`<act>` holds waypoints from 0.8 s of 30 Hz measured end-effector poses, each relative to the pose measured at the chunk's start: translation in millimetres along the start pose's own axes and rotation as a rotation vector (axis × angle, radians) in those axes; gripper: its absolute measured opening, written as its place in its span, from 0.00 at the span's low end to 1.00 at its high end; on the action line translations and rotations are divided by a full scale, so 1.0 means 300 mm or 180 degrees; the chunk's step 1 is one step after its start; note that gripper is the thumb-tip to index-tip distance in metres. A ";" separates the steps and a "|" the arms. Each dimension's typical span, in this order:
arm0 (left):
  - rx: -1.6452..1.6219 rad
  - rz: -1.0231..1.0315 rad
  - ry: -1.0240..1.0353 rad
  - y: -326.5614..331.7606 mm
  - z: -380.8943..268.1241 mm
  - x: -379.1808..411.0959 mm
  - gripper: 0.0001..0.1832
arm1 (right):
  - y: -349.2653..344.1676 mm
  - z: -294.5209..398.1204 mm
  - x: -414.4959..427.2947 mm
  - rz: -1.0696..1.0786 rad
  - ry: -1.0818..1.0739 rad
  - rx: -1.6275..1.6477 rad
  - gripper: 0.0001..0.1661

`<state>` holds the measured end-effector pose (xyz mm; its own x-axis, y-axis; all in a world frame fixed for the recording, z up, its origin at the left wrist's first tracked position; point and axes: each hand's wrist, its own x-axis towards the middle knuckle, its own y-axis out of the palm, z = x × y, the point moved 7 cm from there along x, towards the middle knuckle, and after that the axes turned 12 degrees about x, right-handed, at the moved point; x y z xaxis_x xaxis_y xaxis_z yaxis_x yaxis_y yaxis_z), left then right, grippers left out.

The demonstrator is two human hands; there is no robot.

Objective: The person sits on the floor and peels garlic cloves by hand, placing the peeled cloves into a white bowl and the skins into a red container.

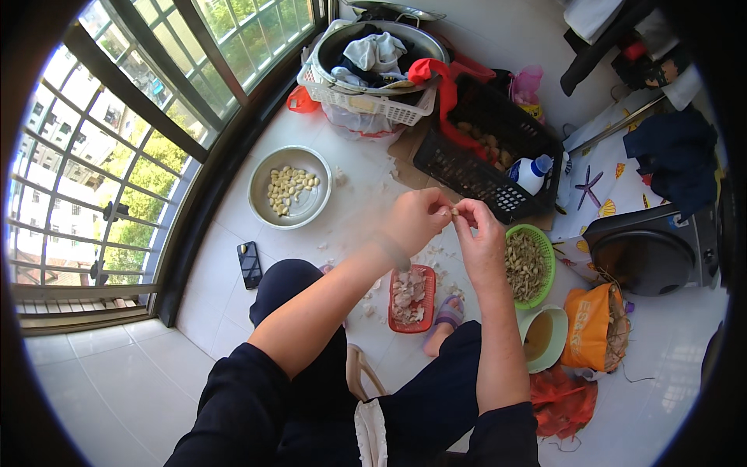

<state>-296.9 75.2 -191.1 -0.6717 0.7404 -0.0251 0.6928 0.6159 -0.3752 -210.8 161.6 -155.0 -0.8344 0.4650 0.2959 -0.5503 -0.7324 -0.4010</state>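
Observation:
Both my hands meet above the floor in the middle of the view. Between the thumb and finger of my right hand is a small garlic clove. My left hand pinches at the same clove from the other side, its wrist blurred by motion. Below them a red plastic basket holds papery garlic skins. Unpeeled garlic cloves fill a green basket to the right. On the left, a steel bowl contains peeled cloves.
A smartphone lies left of my knee. Behind are a black crate and a laundry basin on a white basket. A pale green tub of brownish liquid and an orange bag stand right. Skins litter the tiles.

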 end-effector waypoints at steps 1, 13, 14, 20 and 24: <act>-0.0172 0.0089 -0.0128 0.000 0.003 -0.001 0.09 | 0.004 -0.002 -0.001 -0.0006 0.0060 0.0072 0.07; -0.0424 0.0249 -0.0265 0.007 0.023 0.002 0.08 | 0.000 -0.001 -0.003 -0.0014 0.0028 0.0116 0.08; -0.0396 0.0237 -0.0271 0.006 0.026 0.002 0.08 | 0.003 0.000 -0.005 -0.0006 0.0012 0.0140 0.08; -0.1123 0.0200 -0.0657 0.019 0.057 0.005 0.08 | 0.000 -0.070 -0.012 -0.0218 0.0540 0.1168 0.06; -0.0243 -0.0237 -0.0604 -0.013 0.063 0.007 0.09 | -0.023 -0.107 -0.004 -0.0342 0.0781 0.1852 0.07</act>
<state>-306.0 69.3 -207.0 -0.7541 0.6326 -0.1767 0.6525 0.6909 -0.3113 -207.1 182.1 -180.4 -0.7961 0.6007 0.0736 -0.5824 -0.7935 0.1765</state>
